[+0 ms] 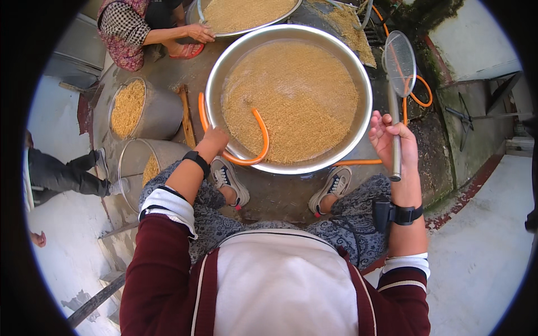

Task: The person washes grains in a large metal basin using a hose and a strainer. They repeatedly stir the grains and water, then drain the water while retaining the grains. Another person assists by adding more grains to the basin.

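Note:
Before me stands a wide metal basin (366,96) with grain (294,113) under shallow water. An orange hose (265,138) curves over the basin's near-left rim, its end at the grain. My left hand (216,139) is closed around this hose at the rim, its fingertips hidden. Right of the basin, my right hand (391,136) holds a wire-mesh skimmer (400,59) by its metal handle. The thumb crosses the handle while the other fingers are loosely curled. The round mesh head points away from me, above the floor.
Another person's hand (201,32) touches a second grain basin (252,31) at the top. Two metal buckets of grain (162,109) lie tipped at left beside a wooden strip (187,117). Someone's legs (69,172) show farther left. Grain covers a mat (357,38) at upper right.

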`<state>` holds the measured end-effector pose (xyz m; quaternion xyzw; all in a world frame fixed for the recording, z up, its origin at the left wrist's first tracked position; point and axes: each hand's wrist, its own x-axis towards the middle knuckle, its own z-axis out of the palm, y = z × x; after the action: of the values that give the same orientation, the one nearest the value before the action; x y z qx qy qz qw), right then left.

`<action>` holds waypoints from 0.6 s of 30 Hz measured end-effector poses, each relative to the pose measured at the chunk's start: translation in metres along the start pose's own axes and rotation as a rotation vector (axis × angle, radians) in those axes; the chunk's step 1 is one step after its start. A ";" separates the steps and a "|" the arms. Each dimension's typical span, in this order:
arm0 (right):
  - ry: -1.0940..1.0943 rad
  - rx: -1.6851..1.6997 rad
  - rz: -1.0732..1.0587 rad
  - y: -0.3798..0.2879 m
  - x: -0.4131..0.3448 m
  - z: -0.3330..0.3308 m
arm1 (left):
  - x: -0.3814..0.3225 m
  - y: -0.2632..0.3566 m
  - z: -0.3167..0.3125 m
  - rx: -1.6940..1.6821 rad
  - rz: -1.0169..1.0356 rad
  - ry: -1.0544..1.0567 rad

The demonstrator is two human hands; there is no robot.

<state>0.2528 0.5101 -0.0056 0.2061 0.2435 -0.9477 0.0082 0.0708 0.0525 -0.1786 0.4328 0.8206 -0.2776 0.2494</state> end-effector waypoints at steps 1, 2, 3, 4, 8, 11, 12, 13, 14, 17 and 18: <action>-0.009 0.001 -0.001 0.004 0.005 -0.003 | 0.007 0.003 0.007 -0.224 0.028 -0.073; -0.022 0.027 0.013 0.009 0.012 -0.005 | 0.015 0.007 0.014 -0.423 0.065 -0.125; -0.009 0.033 -0.001 0.013 0.019 -0.006 | 0.026 0.012 0.021 -0.574 0.094 -0.169; -0.008 0.053 0.018 0.015 0.022 -0.007 | 0.038 0.018 0.028 -0.666 0.175 -0.162; 0.087 -0.038 0.060 0.024 0.044 0.002 | 0.064 0.061 0.065 -0.975 -0.103 0.330; 0.145 0.017 0.021 0.031 0.050 0.018 | 0.081 0.075 0.088 -1.115 -0.296 0.450; 0.172 0.025 0.025 0.031 0.050 0.019 | 0.087 0.077 0.093 -1.245 -0.313 0.494; 0.165 0.009 0.024 0.029 0.049 0.019 | 0.093 0.077 0.096 -1.397 -0.412 0.405; 0.156 -0.006 0.029 0.030 0.048 0.018 | 0.099 0.080 0.096 -1.276 -0.372 0.494; 0.128 -0.010 0.046 0.030 0.051 0.013 | 0.094 0.094 0.091 -1.130 -0.373 0.516; 0.121 -0.010 0.054 0.029 0.051 0.011 | 0.090 0.102 0.085 -1.165 -0.374 0.496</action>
<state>0.2050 0.4835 -0.0301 0.2695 0.2426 -0.9317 0.0199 0.1263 0.0954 -0.3229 0.1284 0.9311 0.2811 0.1938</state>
